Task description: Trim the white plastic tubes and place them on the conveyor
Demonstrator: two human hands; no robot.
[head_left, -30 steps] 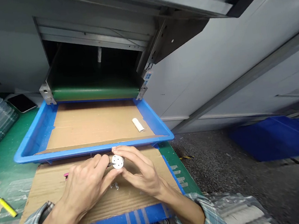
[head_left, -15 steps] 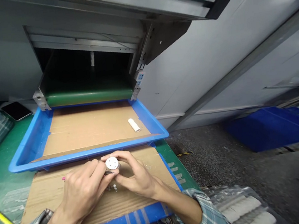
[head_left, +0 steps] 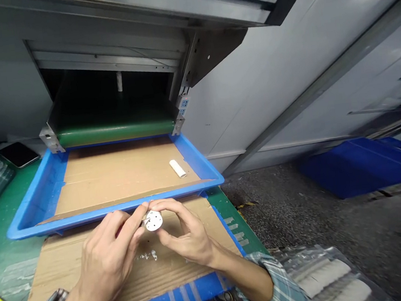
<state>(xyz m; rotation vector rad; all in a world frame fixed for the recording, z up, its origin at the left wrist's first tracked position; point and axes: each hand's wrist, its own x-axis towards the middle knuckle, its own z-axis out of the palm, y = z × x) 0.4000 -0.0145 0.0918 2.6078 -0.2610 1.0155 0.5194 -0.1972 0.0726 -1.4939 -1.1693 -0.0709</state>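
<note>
White plastic disc (head_left: 153, 220), pierced with small holes, is pinched between the fingertips of both hands, its flat face turned up toward the head camera, just short of the near rim of a blue plastic tray (head_left: 115, 209). A short metal pin (head_left: 145, 221) juts from the disc's left edge toward the left hand (head_left: 106, 260), whose fingers (head_left: 132, 221) close narrowly around it. The right hand (head_left: 192, 238) curls over the disc's top and lower edge from the other side, so neither hand sits clearly nearer. Small clear pieces (head_left: 146, 256) lie on the cardboard sheet (head_left: 51, 269) below, and a white plastic cylinder (head_left: 177, 168) rests in the tray. A pink tip seen beside the left hand a second ago is now out of sight.
</note>
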